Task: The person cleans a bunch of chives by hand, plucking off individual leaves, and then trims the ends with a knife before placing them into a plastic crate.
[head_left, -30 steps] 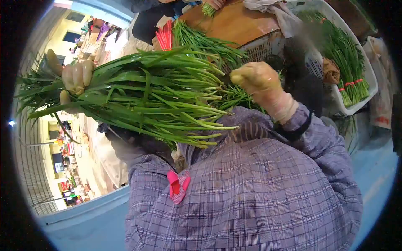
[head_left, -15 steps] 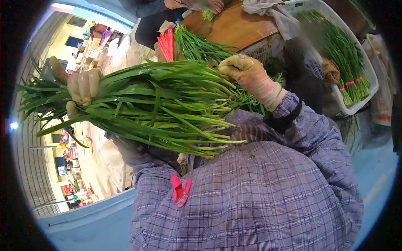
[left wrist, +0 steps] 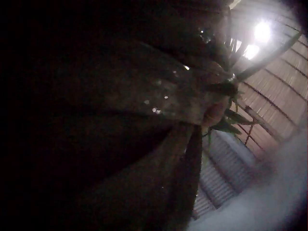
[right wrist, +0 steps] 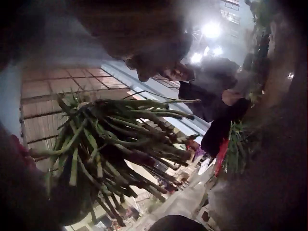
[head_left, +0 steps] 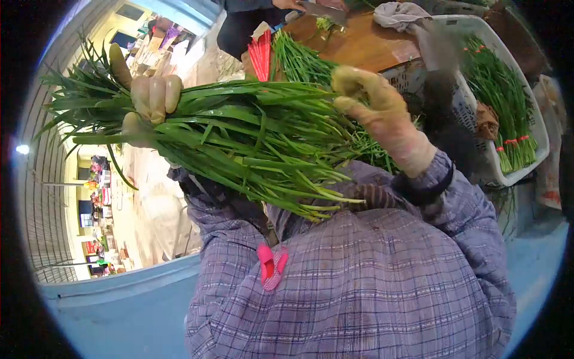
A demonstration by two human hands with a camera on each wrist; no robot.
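A large bunch of garlic chives (head_left: 251, 137) lies sideways in the air before the chest, leafy ends left and pale stem ends right. My gloved left hand (head_left: 152, 99) grips it around the leaves, fingers wrapped over the front. Just beyond the stem ends is my gloved right hand (head_left: 382, 113), its fingers loosely curved and a gap showing between fingers and thumb. In the right wrist view the stems (right wrist: 130, 139) fan out below the dark, blurred hand. Leaves and shadow fill most of the left wrist view.
More chives (head_left: 302, 60) and red strips (head_left: 259, 57) lie by a wooden board (head_left: 371, 45). Behind it, another person's hands hold a knife (head_left: 326, 13). At right stands a white basket (head_left: 541, 152) with banded bunches (head_left: 505, 107). Loose greens (head_left: 373, 146) lie behind the held bunch.
My right hand has gone from a closed fist to touching the stem ends, then loosened into a wider curve. In the head view, the left hand and bunch have shifted right.
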